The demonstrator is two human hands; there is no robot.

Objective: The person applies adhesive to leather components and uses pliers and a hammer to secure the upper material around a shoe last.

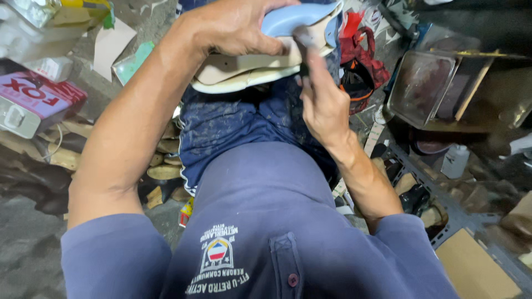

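Over the lap, the left hand (235, 25) is gripping a pale shoe (260, 61); the right hand (321, 102) is pinching a dark brush (303, 41) against it.

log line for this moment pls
left hand: holds shoe on lap | right hand: presses dark tool to shoe

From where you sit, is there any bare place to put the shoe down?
Little. The left hand holds the pale blue shoe over the lap; the right hand works on it. Bare grey floor shows at lower left, below the wood scraps. The right side is crowded: metal tray, white bottle, red bag.
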